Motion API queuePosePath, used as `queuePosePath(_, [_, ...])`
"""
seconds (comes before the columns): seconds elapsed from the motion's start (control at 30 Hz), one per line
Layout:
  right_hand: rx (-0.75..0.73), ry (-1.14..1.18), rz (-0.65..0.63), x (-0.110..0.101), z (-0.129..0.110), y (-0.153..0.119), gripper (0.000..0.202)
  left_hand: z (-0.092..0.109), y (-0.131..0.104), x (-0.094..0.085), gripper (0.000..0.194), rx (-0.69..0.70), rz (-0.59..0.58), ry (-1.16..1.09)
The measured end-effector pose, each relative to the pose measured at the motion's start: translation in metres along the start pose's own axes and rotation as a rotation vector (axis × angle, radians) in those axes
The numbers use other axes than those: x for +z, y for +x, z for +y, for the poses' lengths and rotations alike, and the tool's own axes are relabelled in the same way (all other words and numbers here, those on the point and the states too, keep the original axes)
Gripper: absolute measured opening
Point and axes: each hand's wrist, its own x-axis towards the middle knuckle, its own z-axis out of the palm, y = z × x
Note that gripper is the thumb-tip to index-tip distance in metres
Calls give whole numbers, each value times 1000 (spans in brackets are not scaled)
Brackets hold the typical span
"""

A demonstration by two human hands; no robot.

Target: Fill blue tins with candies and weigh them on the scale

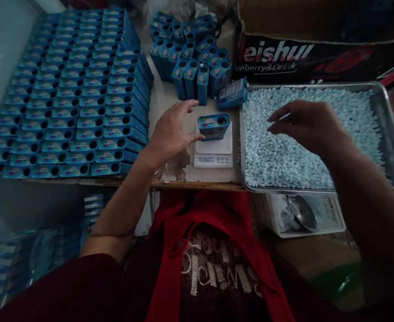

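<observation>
Nearest, below both hands, is a red apron (170, 250) over dark clothing. Below the right hand (309, 123), a white basket (304, 232) holds a metal scoop (303, 213). Between the two hands, nearer to the left hand (173, 129), a white scale (213, 162) carries one blue container (212, 133), upright, with a round dark opening in its top. The left hand is open and curved beside this container, its thumb at the container's near left side; I cannot tell if it touches. The right hand is above a metal tray (286, 191) of pale blue pellets (291, 170); its fingers are bent towards the thumb, and whether they pinch a pellet I cannot tell. To the left of the left hand stand many rows of blue containers (83, 98). Farther than the hands, between them, are a tilted container (232, 93), touching the tray, and a loose group of containers (190, 71). Farthest, beyond the right hand, is a black carton (317, 58).
</observation>
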Motion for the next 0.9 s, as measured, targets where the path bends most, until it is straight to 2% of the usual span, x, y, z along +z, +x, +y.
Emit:
queuePosePath(0.2, [-212, 8, 165, 26, -58, 9, 12, 2, 11, 28, 88, -23, -5, -45])
queuePosePath(0.33, [-281, 54, 141, 50, -76, 21, 16, 2, 9, 32, 90, -52, -3, -93])
queuePosePath(0.47, [-380, 22, 68, 86, -78, 40, 30, -5, 2, 26, 84, -71, -18, -128])
queuePosePath(0.57, [-429, -38, 73, 93, -69, 49, 37, -13, -2, 20, 84, -89, -27, -142])
queuePosePath(0.63, [-385, -76, 86, 82, -55, 47, 37, -17, -3, 16, 84, -100, -34, -141])
queuePosePath(0.7, [-286, -149, 66, 64, -35, 38, 26, -18, -4, 12, 86, -101, -37, -136])
queuePosePath(0.77, [-207, -263, -29, 51, -10, 23, 20, -18, -5, 7, 87, -89, -27, -133])
queuePosePath(0.9, [-257, -446, -266, 48, 30, -10, 28, -19, -10, -5, 80, -93, -8, -134])
